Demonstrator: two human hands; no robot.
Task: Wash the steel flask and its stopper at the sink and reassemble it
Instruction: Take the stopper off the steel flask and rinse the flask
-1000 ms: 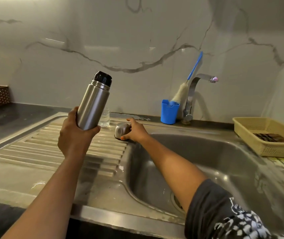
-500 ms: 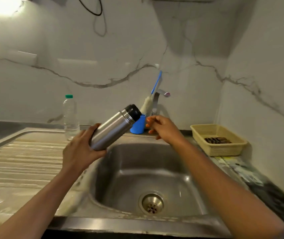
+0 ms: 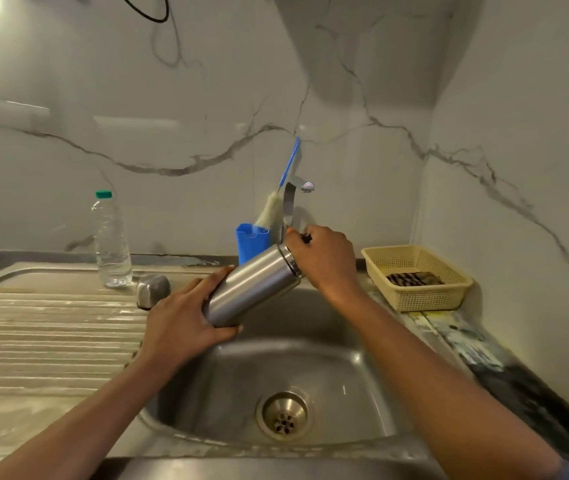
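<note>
Head: left hand (image 3: 179,323) grips tilted flask (image 3: 252,285)

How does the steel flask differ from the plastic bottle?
The steel flask is opaque metal and tilted over the sink; the plastic bottle is clear and upright on the drainboard. The left hand and right hand hold the flask; nothing touches the bottle. Both are cylinders.

One steel flask (image 3: 252,282), one black stopper (image 3: 305,238), one steel cap (image 3: 153,291). One clear plastic bottle (image 3: 111,240), one blue holder (image 3: 252,241), one bottle brush (image 3: 271,209). One tap (image 3: 293,199), one yellow basket (image 3: 414,299), one sink (image 3: 362,341) with one drain (image 3: 285,414). Two hands: left hand (image 3: 179,327), right hand (image 3: 324,261).
</note>
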